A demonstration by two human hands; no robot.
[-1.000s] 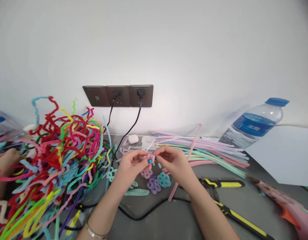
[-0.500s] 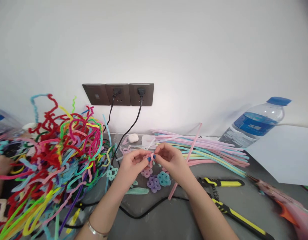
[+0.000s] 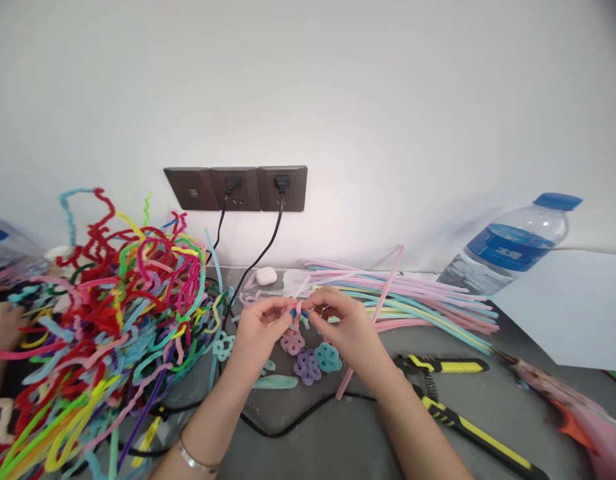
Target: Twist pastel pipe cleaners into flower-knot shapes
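Note:
Between my fingertips, above the middle of the table, is a short pink pipe cleaner (image 3: pixel 299 309), bent into a small loop. My left hand (image 3: pixel 261 328) pinches it from the left. Opposite, my right hand (image 3: pixel 342 321) pinches it from the right; the fingers partly hide its shape. Just below lie finished-looking pipe-cleaner flowers: a pink one (image 3: pixel 293 343), a purple one (image 3: pixel 307 367) and a teal one (image 3: pixel 327 357). A mint flower (image 3: pixel 224 346) rests left of my left wrist, and short mint pieces (image 3: pixel 275 382) lie nearer to me.
A tangled heap of colourful pipe cleaners (image 3: pixel 113 313) covers the left, with another person's hand (image 3: pixel 5 327) beyond it. Straight pipe cleaners (image 3: pixel 413 300) lie behind my right hand. Yellow-black pliers (image 3: pixel 481 430), a glue gun (image 3: pixel 553 393), a water bottle (image 3: pixel 511 243) and a black cable (image 3: pixel 283 433) are around.
Both hands have shifted slightly left with the pink pipe cleaner, and their fingertips have changed position on it. The other person's hand at the far left has moved a little.

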